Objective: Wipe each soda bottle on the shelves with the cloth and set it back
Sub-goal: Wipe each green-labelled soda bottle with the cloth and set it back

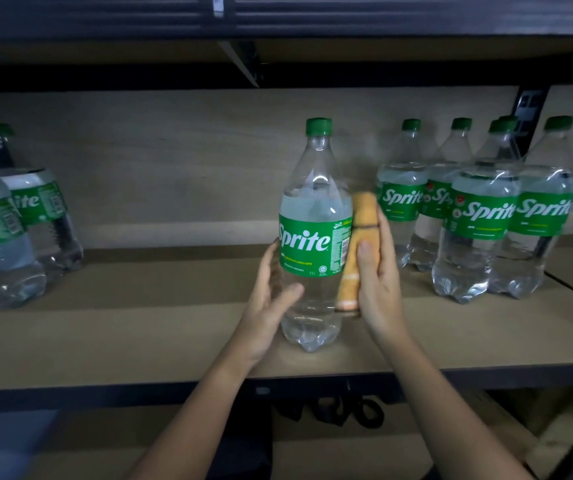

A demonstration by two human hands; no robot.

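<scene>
Clear plastic with a green label and green cap: soda bottle (314, 233) upright at mid-shelf, long axis vertical, base resting on or just above the tan shelf (139, 334) near its front edge; contact at the base hard to tell. Left hand (271, 299) on the bottle's left side, low on the body below the label, fingers (273, 258) curled round the far side and thumb laid across the near face, so gripping and steadying. Right hand (378, 282) on the bottle's right side, holding the orange cloth (357, 251), folded into a long pad that stands parallel to the bottle. Thumb pressed on the pad's near face, fingers wrapped behind it, pinching the cloth and holding it just beside or against the label's right edge; exact contact uncertain.

Key relation: bottle between the two hands, cloth to its right, both long axes vertical and side by side. Judged to be mid-wipe, with strokes running up and down the side wall or round it while the left hand turns the bottle. Neck and cap well above both hands, likely still to be reached by the cloth.

Group of other Sprite bottles (479, 216) standing far right on the same shelf, near the cloth hand; more bottles (25, 223) at the far left. Open gap on the shelf behind the held bottle, a likely place to set it back.
</scene>
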